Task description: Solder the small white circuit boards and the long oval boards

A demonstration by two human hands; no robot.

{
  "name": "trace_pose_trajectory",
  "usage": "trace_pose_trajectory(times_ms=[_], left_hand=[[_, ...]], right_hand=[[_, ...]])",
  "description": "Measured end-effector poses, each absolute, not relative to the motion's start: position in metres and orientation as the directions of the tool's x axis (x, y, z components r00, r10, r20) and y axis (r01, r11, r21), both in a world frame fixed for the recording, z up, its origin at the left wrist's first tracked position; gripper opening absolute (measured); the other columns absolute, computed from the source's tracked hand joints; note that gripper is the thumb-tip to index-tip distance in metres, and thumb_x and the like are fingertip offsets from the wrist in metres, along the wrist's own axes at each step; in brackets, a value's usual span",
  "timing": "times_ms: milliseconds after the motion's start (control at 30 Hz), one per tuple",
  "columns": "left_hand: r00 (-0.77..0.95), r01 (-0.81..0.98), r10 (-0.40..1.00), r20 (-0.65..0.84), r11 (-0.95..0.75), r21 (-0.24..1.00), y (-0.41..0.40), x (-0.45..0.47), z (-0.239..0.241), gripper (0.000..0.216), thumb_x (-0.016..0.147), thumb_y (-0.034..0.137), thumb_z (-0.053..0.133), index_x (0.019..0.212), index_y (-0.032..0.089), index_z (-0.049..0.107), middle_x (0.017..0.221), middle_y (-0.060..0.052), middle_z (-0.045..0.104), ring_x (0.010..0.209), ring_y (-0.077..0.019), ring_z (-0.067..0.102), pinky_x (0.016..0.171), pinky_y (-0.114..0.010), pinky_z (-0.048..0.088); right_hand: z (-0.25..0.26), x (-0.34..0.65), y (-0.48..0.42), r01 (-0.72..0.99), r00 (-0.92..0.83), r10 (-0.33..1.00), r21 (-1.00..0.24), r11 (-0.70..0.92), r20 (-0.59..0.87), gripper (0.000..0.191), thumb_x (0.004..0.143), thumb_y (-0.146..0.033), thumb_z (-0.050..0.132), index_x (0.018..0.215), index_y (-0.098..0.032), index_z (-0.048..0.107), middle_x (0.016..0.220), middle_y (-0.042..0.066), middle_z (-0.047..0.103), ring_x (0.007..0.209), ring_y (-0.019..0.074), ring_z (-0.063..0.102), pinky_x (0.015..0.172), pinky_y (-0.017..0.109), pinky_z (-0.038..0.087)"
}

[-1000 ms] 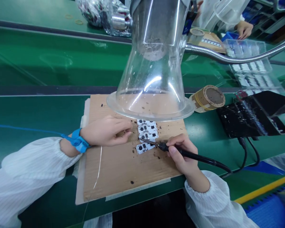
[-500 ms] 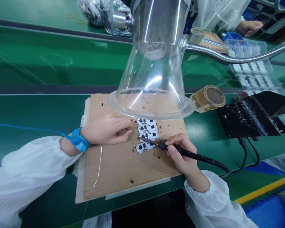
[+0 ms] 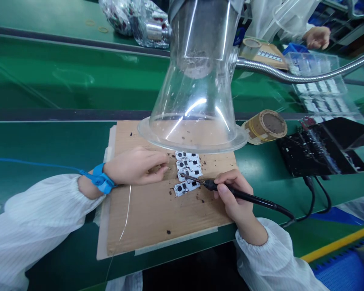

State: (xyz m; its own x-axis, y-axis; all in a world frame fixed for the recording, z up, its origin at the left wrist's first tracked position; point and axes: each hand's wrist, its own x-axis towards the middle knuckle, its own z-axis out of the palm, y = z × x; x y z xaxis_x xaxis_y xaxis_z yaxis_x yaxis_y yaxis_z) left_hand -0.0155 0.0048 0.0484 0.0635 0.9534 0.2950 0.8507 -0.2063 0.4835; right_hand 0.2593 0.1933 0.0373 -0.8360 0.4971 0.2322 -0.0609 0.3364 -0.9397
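Note:
My right hand (image 3: 235, 193) is closed round the handle of a black soldering iron (image 3: 212, 185). The iron's metal tip points left, over the small white circuit boards (image 3: 188, 165), which lie in a column on a brown cardboard sheet (image 3: 148, 226). The lowest board sits at a slant. My left hand (image 3: 139, 165), with a blue wrist strap (image 3: 103, 180), is pinched on solder wire (image 3: 128, 210); a short end sticks out by the fingertips, left of the boards. The rest of the wire trails down below the hand. Whether the iron's tip touches a board I cannot tell.
A clear fume hood (image 3: 194, 105) hangs over the cardboard's far part. Right of it stand a round brown container (image 3: 265, 126) and a black stand (image 3: 318, 149). A metal hose (image 3: 285, 76) crosses the upper right, near another person's hand (image 3: 318, 37).
The soldering iron's tip has shifted slightly right and up, along with my right hand. My left hand has hardly moved. The other person's hand has moved a little left.

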Motion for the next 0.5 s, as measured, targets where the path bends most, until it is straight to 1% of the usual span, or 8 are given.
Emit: trace_pose_trajectory(times_ms=[233, 333, 500], left_hand=[[0.058, 0.846, 0.959, 0.279, -0.195, 0.496, 0.005, -0.016, 0.050, 0.022, 0.105, 0.024, 0.047, 0.085, 0.021, 0.056, 0.060, 0.005, 0.054, 0.048, -0.0106, 0.044, 0.051, -0.027, 0.029], [0.057, 0.846, 0.965, 0.256, -0.183, 0.501, 0.005, -0.015, 0.051, 0.021, 0.104, 0.023, 0.046, 0.085, 0.021, 0.055, 0.060, 0.005, 0.053, 0.048, -0.0111, 0.044, 0.052, -0.028, 0.029], [0.052, 0.837, 0.969, 0.241, -0.174, 0.518, 0.006, -0.015, 0.051, 0.020, 0.103, 0.023, 0.047, 0.084, 0.022, 0.053, 0.059, 0.006, 0.050, 0.047, -0.0109, 0.042, 0.053, -0.028, 0.027]], right_hand=[[0.037, 0.260, 0.193, -0.057, -0.847, 0.483, -0.941, 0.335, 0.223, 0.004, 0.108, -0.029, 0.070, 0.105, -0.026, 0.071, 0.083, 0.000, 0.071, 0.062, 0.0139, 0.064, 0.056, 0.026, 0.052], [0.037, 0.258, 0.193, -0.055, -0.825, 0.520, -0.947, 0.316, 0.221, 0.008, 0.109, -0.032, 0.071, 0.104, -0.026, 0.070, 0.077, -0.001, 0.068, 0.060, 0.0144, 0.063, 0.057, 0.026, 0.051], [0.041, 0.250, 0.188, -0.045, -0.796, 0.577, -0.968, 0.247, 0.184, 0.013, 0.110, -0.037, 0.069, 0.104, -0.026, 0.068, 0.068, -0.004, 0.064, 0.054, 0.0132, 0.060, 0.052, 0.024, 0.048]])
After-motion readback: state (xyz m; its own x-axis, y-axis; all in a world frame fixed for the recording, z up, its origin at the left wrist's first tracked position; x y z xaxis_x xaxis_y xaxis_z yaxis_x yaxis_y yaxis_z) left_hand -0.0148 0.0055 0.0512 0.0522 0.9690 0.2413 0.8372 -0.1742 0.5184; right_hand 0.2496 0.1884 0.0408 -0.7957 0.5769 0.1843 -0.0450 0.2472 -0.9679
